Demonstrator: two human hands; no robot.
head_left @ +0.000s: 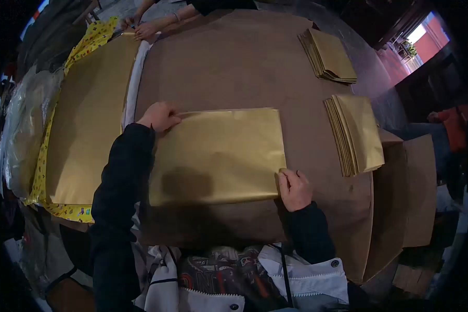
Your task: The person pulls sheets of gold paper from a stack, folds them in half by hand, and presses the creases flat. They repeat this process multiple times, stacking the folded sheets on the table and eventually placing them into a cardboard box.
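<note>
A gold paper sheet [223,156] lies flat on the brown cardboard-covered table [218,62] in front of me. At its upper left corner, my left hand [162,116] has its fingers closed on the edge. My right hand [295,189] is at the lower right corner, thumb and fingers closed on the sheet's edge. A shadow falls on the sheet's lower left part. Left of my left arm lies a larger gold sheet stack [91,119] on yellow patterned paper [40,179].
Two piles of folded gold paper, one far [333,54] and one nearer [356,132], rest at the right. An open cardboard box [387,208] stands beside the table's right edge. Another person's hands [145,28] are at the far left corner. Clear plastic [26,130] lies far left.
</note>
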